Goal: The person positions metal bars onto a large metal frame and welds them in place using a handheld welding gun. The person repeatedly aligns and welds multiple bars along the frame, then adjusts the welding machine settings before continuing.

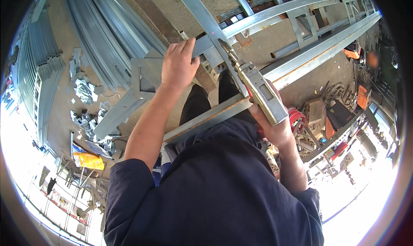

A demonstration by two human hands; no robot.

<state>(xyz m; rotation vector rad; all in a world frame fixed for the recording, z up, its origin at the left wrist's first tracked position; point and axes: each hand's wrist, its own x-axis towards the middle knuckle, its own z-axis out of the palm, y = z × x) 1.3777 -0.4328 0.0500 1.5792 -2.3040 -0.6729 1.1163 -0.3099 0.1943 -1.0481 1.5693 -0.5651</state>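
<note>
My right hand [277,128] is wrapped around a handheld laser welding gun [262,89] with a bare metal body. Its narrow nozzle points up and left at a joint of the galvanized steel frame, and a small red dot shows on the long frame bar [200,14] just beyond the tip. My left hand [178,63] is closed over a short steel tube [203,45] that meets this bar; the thumb lies along its near side. Another frame bar [206,119] crosses right in front of my waist.
Long steel profiles [105,35] lie stacked at left, beside scattered metal offcuts [86,91]. A slanting bar with a square plate [146,76] is left of my left hand. Rails of the ladder-like frame [301,7] run off right. Tools and an orange case [363,97] lie on the right-hand floor.
</note>
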